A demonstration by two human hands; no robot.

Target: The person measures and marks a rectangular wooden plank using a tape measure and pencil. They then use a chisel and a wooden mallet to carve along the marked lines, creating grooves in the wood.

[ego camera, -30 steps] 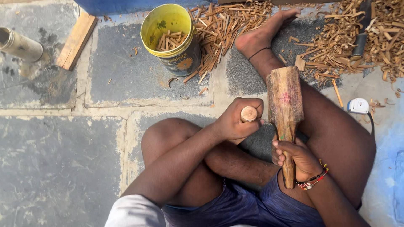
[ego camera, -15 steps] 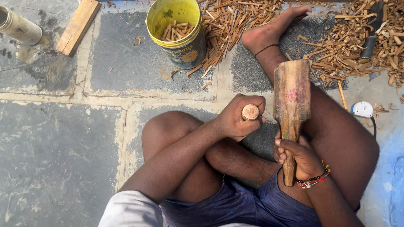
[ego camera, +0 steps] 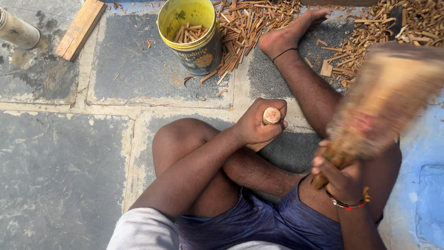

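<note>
I sit cross-legged on a stone floor. My left hand is closed around an upright wooden stick whose round cut end shows above my fingers. My right hand grips the handle of a heavy wooden mallet. The mallet is raised to the right of the stick and blurred by motion. What the stick's lower end rests on is hidden by my hand and leg.
A yellow bucket with several short wood pieces stands ahead. Wood chips lie heaped beside it and around my foot. A flat plank and a pale cylinder lie at the far left.
The mallet stood upright just right of the stick; now it has swung up and rightward, blurred. My left hand keeps hold of the stick. The view has shifted slightly.
</note>
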